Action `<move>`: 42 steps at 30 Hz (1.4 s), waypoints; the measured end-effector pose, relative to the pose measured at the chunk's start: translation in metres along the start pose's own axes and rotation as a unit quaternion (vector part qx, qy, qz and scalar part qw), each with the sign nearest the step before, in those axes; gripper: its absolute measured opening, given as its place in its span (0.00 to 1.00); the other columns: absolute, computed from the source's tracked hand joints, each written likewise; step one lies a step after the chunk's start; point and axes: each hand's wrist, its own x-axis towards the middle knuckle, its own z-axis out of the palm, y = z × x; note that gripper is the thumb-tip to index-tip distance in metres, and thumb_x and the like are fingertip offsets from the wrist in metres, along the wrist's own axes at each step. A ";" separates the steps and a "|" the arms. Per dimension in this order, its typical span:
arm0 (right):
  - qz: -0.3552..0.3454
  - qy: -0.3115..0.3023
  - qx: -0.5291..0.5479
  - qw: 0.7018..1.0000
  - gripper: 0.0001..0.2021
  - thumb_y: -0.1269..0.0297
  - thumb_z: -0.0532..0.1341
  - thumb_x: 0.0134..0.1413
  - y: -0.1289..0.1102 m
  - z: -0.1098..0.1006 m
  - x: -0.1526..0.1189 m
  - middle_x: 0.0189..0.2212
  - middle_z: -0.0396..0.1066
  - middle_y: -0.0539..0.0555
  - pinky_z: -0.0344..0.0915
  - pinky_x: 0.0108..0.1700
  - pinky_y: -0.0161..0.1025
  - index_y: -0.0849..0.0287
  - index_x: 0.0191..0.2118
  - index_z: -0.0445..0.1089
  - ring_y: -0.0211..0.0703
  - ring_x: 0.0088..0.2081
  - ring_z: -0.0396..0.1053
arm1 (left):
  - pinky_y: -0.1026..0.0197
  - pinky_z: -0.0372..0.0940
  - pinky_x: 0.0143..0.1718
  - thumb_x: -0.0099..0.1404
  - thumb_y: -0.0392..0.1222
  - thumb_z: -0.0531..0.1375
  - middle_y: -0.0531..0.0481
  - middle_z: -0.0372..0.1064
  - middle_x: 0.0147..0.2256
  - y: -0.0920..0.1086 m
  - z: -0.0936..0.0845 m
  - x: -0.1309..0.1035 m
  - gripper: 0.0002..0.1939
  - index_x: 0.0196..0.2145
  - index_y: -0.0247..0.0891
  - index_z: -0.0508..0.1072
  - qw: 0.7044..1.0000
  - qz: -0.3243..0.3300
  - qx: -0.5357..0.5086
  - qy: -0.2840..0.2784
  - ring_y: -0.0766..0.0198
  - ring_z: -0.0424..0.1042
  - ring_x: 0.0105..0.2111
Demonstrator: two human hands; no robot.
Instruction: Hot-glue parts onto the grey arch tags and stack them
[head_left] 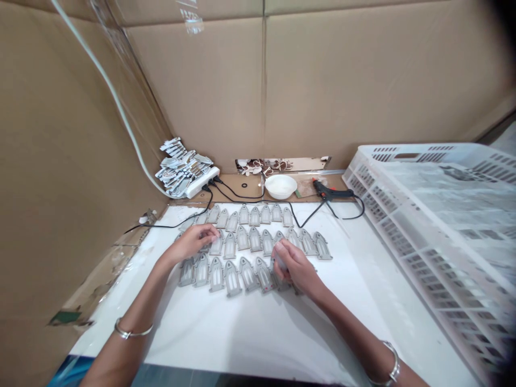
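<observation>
Several grey, arch-shaped pieces (231, 278) lie in three rows on the white table. My left hand (197, 239) is over the left end of the middle row, its fingers curled with the fingertips near a piece; whether it grips anything is too small to tell. Over the right part of the front and middle rows is my right hand (292, 263). Its fingers are bent around something pale that I cannot make out, and the hand hides some pieces beneath it.
Behind the rows are a white bowl (281, 187), a black glue gun (332, 192) with its cable, and a power strip (202, 183) beside a heap of pieces (181, 166). A large white crate (423, 231) stands at right. Cardboard walls (193, 80) rise behind and left.
</observation>
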 end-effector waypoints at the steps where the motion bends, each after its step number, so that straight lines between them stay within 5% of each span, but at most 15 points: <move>1: -0.002 0.000 -0.002 1.000 0.21 0.40 0.53 0.63 0.000 0.000 0.000 0.14 0.59 0.43 0.45 0.18 0.32 0.55 0.34 0.60 0.33 0.16 0.50 | 0.60 0.64 0.34 0.62 0.56 0.60 0.47 0.76 0.33 -0.001 0.000 0.000 0.18 0.35 0.37 0.77 1.000 -0.001 -0.003 -0.001 0.58 0.71 0.33; 8: -0.005 -0.003 0.004 1.000 0.20 0.41 0.52 0.64 0.000 -0.001 0.000 0.14 0.60 0.43 0.46 0.18 0.32 0.54 0.34 0.59 0.32 0.15 0.49 | 0.61 0.62 0.32 0.63 0.53 0.62 0.48 0.74 0.31 -0.007 0.004 -0.001 0.15 0.34 0.37 0.76 1.000 -0.003 0.015 -0.003 0.60 0.68 0.30; 18: -0.007 0.004 -0.001 1.000 0.21 0.40 0.52 0.63 -0.001 -0.002 0.000 0.15 0.59 0.43 0.45 0.18 0.32 0.54 0.35 0.59 0.33 0.15 0.50 | 0.61 0.61 0.36 0.58 0.50 0.66 0.50 0.69 0.35 0.000 0.008 -0.001 0.16 0.42 0.40 0.75 0.992 0.016 0.099 0.073 0.58 0.67 0.34; 21: -0.003 -0.006 -0.004 1.000 0.20 0.41 0.52 0.64 0.000 0.000 0.000 0.14 0.60 0.43 0.46 0.19 0.33 0.54 0.34 0.59 0.33 0.16 0.49 | 0.60 0.60 0.38 0.62 0.54 0.64 0.49 0.69 0.36 0.028 0.031 -0.006 0.15 0.40 0.40 0.74 0.993 0.043 0.053 0.095 0.58 0.67 0.35; 25: -0.004 -0.036 0.004 0.999 0.20 0.41 0.50 0.65 0.003 0.007 -0.002 0.13 0.58 0.42 0.48 0.21 0.34 0.54 0.34 0.60 0.33 0.16 0.50 | 0.62 0.58 0.36 0.63 0.55 0.64 0.51 0.68 0.33 0.067 0.080 -0.018 0.16 0.36 0.39 0.72 0.995 0.073 -0.066 0.026 0.61 0.65 0.33; 30: -0.032 -0.072 -0.029 0.996 0.22 0.41 0.49 0.67 0.006 0.018 -0.009 0.17 0.61 0.44 0.53 0.25 0.35 0.55 0.31 0.60 0.34 0.20 0.55 | 0.64 0.54 0.31 0.57 0.51 0.70 0.57 0.60 0.27 0.074 0.116 -0.025 0.19 0.32 0.39 0.65 0.991 0.045 -0.128 -0.009 0.66 0.59 0.28; 35: -0.029 -0.085 -0.037 0.995 0.23 0.42 0.46 0.69 0.002 0.020 -0.014 0.19 0.62 0.45 0.53 0.27 0.36 0.55 0.32 0.61 0.36 0.22 0.56 | 0.64 0.55 0.31 0.63 0.47 0.65 0.57 0.62 0.27 0.070 0.111 -0.024 0.12 0.35 0.39 0.67 0.985 0.052 -0.161 -0.033 0.66 0.60 0.28; 42: 0.016 -0.103 0.002 0.995 0.18 0.46 0.49 0.69 -0.008 0.016 -0.017 0.21 0.65 0.45 0.51 0.26 0.34 0.54 0.35 0.58 0.35 0.22 0.54 | 0.63 0.55 0.32 0.64 0.52 0.64 0.55 0.62 0.27 0.073 0.103 -0.023 0.15 0.36 0.37 0.71 0.980 0.035 -0.195 0.002 0.66 0.60 0.29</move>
